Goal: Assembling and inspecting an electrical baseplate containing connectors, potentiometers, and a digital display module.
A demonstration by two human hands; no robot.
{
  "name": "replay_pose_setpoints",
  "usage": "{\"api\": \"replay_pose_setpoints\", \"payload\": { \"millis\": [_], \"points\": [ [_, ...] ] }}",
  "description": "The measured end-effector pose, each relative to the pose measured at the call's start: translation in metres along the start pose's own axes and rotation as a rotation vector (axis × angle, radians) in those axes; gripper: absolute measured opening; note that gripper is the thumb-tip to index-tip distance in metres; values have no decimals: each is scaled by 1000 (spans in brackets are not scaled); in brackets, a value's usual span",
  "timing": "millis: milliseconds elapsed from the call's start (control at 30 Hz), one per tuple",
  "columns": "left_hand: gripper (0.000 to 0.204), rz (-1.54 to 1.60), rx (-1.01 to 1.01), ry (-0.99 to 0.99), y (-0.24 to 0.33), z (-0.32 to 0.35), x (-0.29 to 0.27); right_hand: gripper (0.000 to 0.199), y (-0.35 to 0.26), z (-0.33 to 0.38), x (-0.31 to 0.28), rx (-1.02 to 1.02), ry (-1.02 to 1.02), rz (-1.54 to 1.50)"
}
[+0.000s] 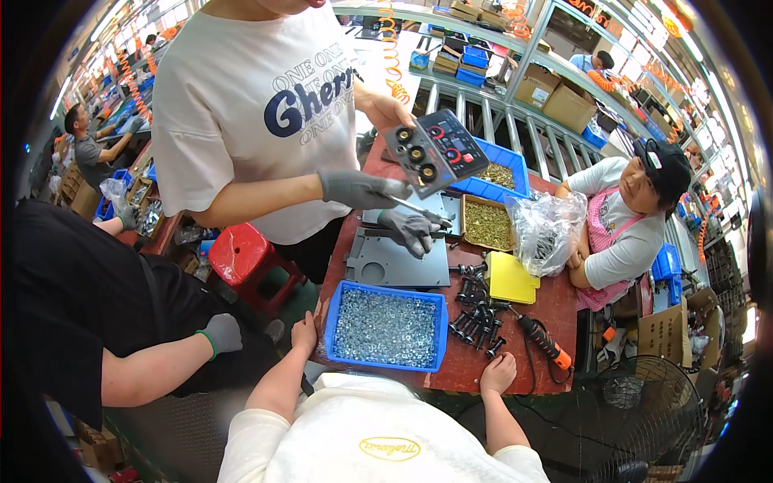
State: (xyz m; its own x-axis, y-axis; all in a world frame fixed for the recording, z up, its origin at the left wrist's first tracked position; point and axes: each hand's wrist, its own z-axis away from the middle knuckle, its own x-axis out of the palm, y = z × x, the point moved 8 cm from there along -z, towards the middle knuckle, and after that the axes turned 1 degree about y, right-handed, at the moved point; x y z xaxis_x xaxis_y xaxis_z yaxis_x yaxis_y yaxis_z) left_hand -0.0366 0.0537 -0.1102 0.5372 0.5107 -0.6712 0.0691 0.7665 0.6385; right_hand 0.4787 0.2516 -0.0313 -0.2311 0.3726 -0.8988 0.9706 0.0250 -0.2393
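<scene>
Centrally on the red workbench (555,310), a blue bin of small silver nuts (386,326) sits at the near edge, directly between the wearer's two bare hands. At its left corner the left hand (303,332) rests with fingers loosely together, holding nothing, while the right hand (498,373) lies curled and empty on the table edge, near black bolts (475,318) and an orange-handled driver (543,342). Beyond the bin, a standing person's gloved hands (362,189) work over a grey metal plate (398,259).

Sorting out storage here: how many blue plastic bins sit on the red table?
2: a blue bin of small silver nuts at the near edge between the person's hands, and a blue bin at the far edge behind the black panel. Others may be hidden.
</scene>
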Motion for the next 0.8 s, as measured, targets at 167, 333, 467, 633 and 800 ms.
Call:
{"api": "replay_pose_setpoints", "payload": {
  "millis": [167,333,467,633,800],
  "points": [
    [59,-21,-14,-4,-6,-3,3,14,-4,-1,-3,-1,-4,0],
    [60,-7,4,-1,-1,-2,1,14,-2,-3,1,5,-12,2],
    [60,-6,18,3,-2,-4,2,13,-1,-3,2,-16,-6,4],
    [61,-26,42,-7,2,-1,2,13,-3,-3,0,-11,-14,18],
    [62,43,39,-23,-10,-10,8,13,-6,-6,1,-16,-6,13]
  ]
}}
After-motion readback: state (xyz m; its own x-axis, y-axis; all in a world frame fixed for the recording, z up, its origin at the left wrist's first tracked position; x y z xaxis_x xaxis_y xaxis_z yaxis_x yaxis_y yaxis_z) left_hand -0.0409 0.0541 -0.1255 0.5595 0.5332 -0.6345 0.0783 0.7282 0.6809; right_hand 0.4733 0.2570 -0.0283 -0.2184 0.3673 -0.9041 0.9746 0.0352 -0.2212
